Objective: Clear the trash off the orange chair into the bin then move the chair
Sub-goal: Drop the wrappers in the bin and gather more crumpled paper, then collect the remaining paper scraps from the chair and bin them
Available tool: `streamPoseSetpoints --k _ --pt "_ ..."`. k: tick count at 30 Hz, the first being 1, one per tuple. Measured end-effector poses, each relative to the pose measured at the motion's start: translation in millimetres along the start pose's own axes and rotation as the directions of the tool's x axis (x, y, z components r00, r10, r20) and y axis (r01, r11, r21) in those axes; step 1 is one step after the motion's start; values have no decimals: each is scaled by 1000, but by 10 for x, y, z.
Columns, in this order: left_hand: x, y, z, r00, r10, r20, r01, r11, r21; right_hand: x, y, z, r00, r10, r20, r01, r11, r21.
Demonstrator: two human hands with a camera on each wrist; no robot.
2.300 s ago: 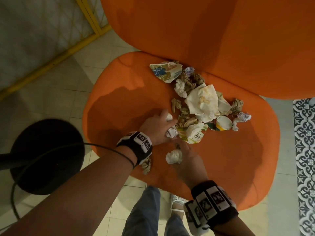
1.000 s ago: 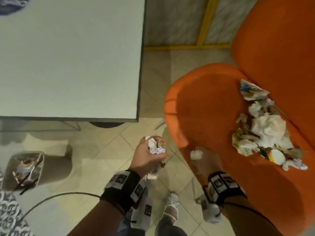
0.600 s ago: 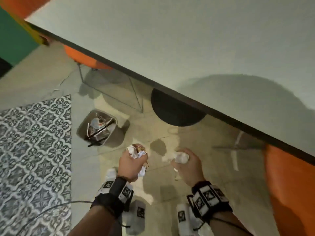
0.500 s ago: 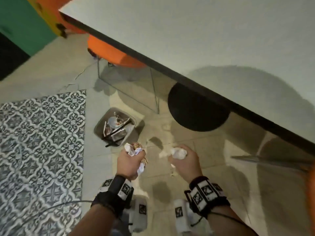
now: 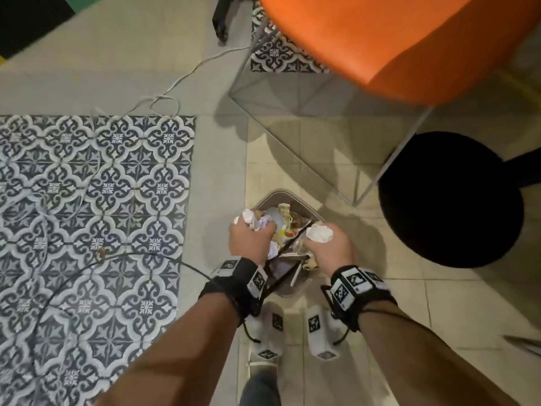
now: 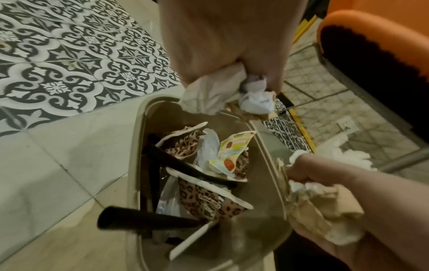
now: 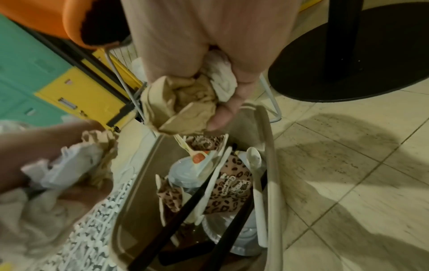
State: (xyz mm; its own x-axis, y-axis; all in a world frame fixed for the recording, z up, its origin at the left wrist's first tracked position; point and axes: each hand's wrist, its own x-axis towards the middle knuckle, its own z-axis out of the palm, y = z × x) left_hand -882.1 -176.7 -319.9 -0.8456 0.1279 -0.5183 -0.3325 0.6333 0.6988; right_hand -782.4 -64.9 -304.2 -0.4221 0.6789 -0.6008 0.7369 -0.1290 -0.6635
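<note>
A beige bin (image 5: 313, 215) stands on the floor just ahead of my feet, holding leopard-print paper cups, plastic lids and black sticks (image 6: 185, 163). My left hand (image 5: 251, 234) hovers over its left rim and grips a wad of crumpled white paper (image 5: 249, 218) (image 6: 216, 95). Over the right rim, my right hand (image 5: 323, 244) grips a white tissue ball (image 5: 319, 232) and crumpled brown paper (image 7: 185, 106). An orange chair (image 5: 380, 39) fills the top right; its seat top is hidden.
A black round table base (image 5: 448, 200) sits right of the bin, and the chair's thin metal legs (image 5: 389, 159) reach the floor between them. Patterned tiles (image 5: 87, 200) lie to the left. A white cable (image 5: 175, 83) and a black cable (image 5: 73, 273) cross the floor.
I turned from the littered orange chair to the bin. Both hands, still gripping their wads, moved forward from short of the bin to right above its opening.
</note>
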Motion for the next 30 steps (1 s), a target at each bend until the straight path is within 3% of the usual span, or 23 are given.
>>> streamPoseSetpoints --k 3,5,8,10,13,17,20,25,28,30 --pt "153 -71 85 991 25 128 -40 992 118 183 63 232 1000 16 5 -15 998 -66" --pt "169 -201 172 962 53 269 -121 963 242 250 153 342 992 89 89 -73 982 -175" --pt "128 -368 239 891 92 445 -320 822 471 248 211 369 959 173 227 -88 936 -341" --pt "135 -380 226 865 35 500 -343 769 539 258 254 352 952 158 262 -57 933 -356" --pt "176 -374 171 842 10 539 -371 735 567 263 252 344 957 157 245 -78 950 -304" --pt "161 -263 126 811 51 583 -497 587 639 264 260 395 947 246 209 -230 968 -98" --pt "116 -215 123 828 57 558 -508 498 703 267 291 435 912 335 237 -349 937 22" --pt "21 -178 70 851 36 524 -512 277 813 193 271 384 901 327 286 -331 943 -34" --pt "-52 -91 31 865 51 500 -499 206 842 133 208 254 907 324 271 -334 942 -7" --pt "-111 -16 -18 871 51 489 -488 210 847 69 131 141 903 328 278 -338 941 -12"
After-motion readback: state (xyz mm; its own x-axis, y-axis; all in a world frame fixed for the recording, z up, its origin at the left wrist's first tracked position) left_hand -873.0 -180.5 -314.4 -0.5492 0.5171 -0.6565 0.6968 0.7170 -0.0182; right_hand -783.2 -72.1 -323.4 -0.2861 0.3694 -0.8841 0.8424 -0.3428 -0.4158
